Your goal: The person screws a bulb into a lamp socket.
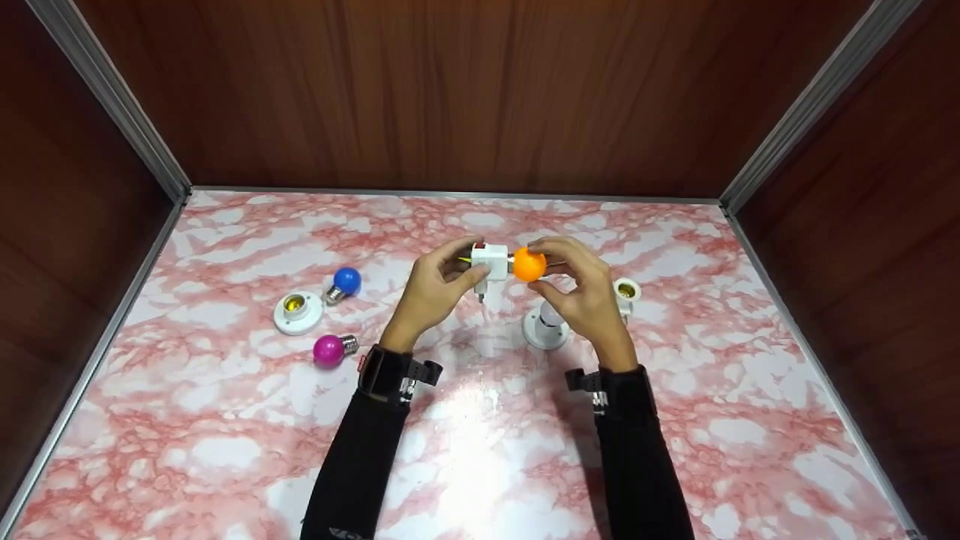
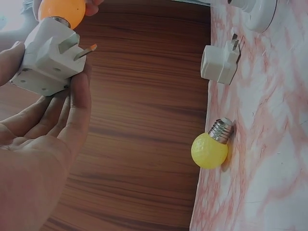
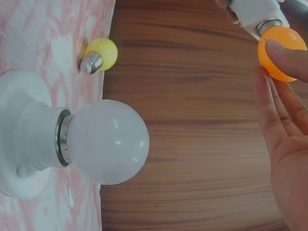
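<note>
Two things are held up over the table [image 1: 225, 450]: a white plug [image 1: 491, 259] and an orange bulb [image 1: 529, 265]. The left hand [image 1: 439, 281] has the plug, thumb on the near side and fingers round the far side, so that grip is just as wide as the plug. The right hand [image 1: 589, 281] pinches the orange bulb by its round part, and that grip is just as wide as that part. The orange bulb is right of the plug, with its metal end [image 3: 268, 25] turned toward the plug. Its long line runs sideways and looks lined up with the plug. Some metal shows between the two; how deep it goes in, I cannot tell. The right hand is on the side away from the plug, so it looks well placed to twist the orange bulb on that line. The blue bulb [image 1: 347, 280] and pink bulb [image 1: 328, 351] lie left of the plug. A white bulb [image 3: 108, 142] sits in a base [image 1: 545, 337] to the right of the plug.
</note>
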The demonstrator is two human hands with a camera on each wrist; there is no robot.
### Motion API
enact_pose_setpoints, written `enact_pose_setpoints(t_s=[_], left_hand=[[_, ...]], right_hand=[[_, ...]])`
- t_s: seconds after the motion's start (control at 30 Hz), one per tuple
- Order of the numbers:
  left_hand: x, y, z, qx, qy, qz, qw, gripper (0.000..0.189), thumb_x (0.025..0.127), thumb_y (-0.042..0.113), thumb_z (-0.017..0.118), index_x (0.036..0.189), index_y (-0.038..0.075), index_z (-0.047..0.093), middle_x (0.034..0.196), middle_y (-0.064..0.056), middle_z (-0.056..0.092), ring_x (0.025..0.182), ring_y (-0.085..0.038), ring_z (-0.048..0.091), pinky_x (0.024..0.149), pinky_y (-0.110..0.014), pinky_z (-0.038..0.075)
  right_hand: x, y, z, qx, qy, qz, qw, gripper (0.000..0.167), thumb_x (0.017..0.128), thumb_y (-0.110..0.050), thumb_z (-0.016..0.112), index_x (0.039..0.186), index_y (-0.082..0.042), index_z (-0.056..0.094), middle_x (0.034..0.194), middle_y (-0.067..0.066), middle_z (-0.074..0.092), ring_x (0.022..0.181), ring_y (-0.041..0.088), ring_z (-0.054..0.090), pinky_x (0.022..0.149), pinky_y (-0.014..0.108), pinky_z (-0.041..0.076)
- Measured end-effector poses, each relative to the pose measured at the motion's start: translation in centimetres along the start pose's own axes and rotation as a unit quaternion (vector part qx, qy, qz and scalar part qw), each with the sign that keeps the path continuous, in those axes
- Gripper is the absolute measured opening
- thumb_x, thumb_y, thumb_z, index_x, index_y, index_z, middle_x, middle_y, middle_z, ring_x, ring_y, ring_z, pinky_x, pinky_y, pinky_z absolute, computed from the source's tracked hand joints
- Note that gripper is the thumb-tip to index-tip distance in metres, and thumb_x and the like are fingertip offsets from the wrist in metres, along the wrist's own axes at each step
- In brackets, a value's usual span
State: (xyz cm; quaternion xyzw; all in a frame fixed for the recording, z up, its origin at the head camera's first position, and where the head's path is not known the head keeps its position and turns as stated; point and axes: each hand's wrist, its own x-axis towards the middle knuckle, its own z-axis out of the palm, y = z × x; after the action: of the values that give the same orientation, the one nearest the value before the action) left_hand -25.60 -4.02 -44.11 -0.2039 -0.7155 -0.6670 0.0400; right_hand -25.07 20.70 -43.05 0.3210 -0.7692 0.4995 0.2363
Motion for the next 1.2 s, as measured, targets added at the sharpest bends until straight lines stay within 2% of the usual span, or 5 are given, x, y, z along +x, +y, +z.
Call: enact_pose_setpoints(t_s=[0.33, 0.67, 0.97, 1.1, 1.2], left_hand=[[0.12, -0.24, 0.01, -0.002, -0.005, 0.021, 0.9998, 0.053, 0.097, 0.009, 0.078, 0.147, 0.002, 0.06, 0.131, -0.023, 0.071, 0.118, -0.032, 0.073, 0.109, -0.036, 0.061], [0.1, -0.04, 0.02, -0.014, -0.007, 0.028, 0.9995, 0.054, 0.095, 0.005, 0.079, 0.144, -0.003, 0.06, 0.13, -0.026, 0.07, 0.114, -0.034, 0.073, 0.1, -0.03, 0.064], [0.08, -0.09, 0.13, -0.008, 0.002, 0.021, 0.9998, 0.049, 0.099, 0.009, 0.075, 0.145, 0.0, 0.06, 0.131, -0.025, 0.068, 0.114, -0.03, 0.072, 0.107, -0.053, 0.061], [0.06, -0.08, 0.14, -0.009, 0.005, 0.02, 0.9997, 0.049, 0.099, 0.008, 0.075, 0.145, -0.002, 0.06, 0.13, -0.025, 0.069, 0.112, -0.029, 0.072, 0.104, -0.042, 0.063], [0.02, -0.02, 0.13, -0.007, 0.003, 0.016, 0.9998, 0.05, 0.099, 0.009, 0.075, 0.145, -0.001, 0.06, 0.131, -0.024, 0.069, 0.113, -0.03, 0.072, 0.1, -0.029, 0.063]], right_hand=[[-0.22, 0.13, -0.46, -0.031, -0.016, 0.042, 0.9985, 0.053, 0.082, -0.001, 0.09, 0.132, -0.004, 0.072, 0.125, 0.014, 0.077, 0.096, 0.016, 0.075, 0.085, 0.027, 0.066], [-0.22, -0.11, -0.62, -0.043, -0.033, 0.069, 0.9961, 0.048, 0.092, -0.012, 0.083, 0.139, -0.008, 0.07, 0.12, 0.013, 0.079, 0.09, 0.014, 0.072, 0.083, 0.016, 0.06], [-0.13, -0.12, -0.5, -0.049, -0.036, 0.053, 0.9967, 0.061, 0.088, -0.01, 0.087, 0.146, -0.011, 0.066, 0.128, 0.012, 0.075, 0.102, 0.015, 0.072, 0.088, 0.025, 0.064], [-0.03, -0.12, -0.46, -0.06, -0.035, 0.034, 0.997, 0.069, 0.083, -0.003, 0.089, 0.147, -0.01, 0.064, 0.126, 0.012, 0.076, 0.096, 0.02, 0.075, 0.085, 0.029, 0.066], [-0.02, -0.24, -0.45, -0.066, -0.031, 0.021, 0.9972, 0.064, 0.083, 0.0, 0.088, 0.143, -0.008, 0.066, 0.126, 0.013, 0.077, 0.089, 0.024, 0.076, 0.083, 0.031, 0.067]])
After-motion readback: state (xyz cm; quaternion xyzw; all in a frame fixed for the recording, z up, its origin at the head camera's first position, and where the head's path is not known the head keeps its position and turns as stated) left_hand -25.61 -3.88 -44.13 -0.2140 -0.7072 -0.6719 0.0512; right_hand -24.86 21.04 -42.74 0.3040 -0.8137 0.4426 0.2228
